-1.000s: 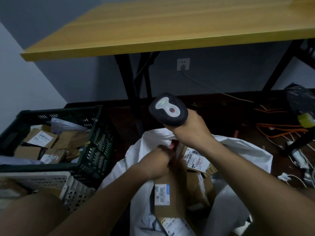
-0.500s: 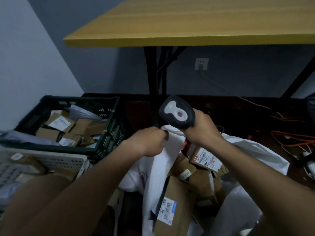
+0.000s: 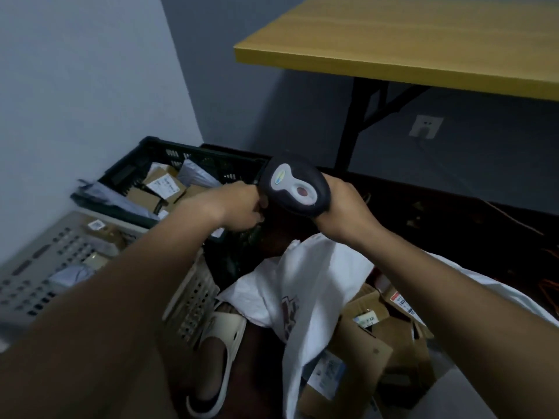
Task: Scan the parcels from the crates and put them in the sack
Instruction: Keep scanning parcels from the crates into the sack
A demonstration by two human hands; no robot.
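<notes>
While the right hand (image 3: 341, 213) grips the scanner (image 3: 295, 189) and the left hand (image 3: 239, 210), whose grip I cannot tell, reaches the dark crate (image 3: 181, 155), its small cardboard parcels (image 3: 163, 186) look light and stiff, best taken by the edges.

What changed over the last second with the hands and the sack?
The left hand let go of a brown cardboard parcel inside the white plastic sack, briefly tugged the sack's edge, and now reaches left toward the dark green crate, holding nothing visible. The right hand still grips the black handheld scanner.
</notes>
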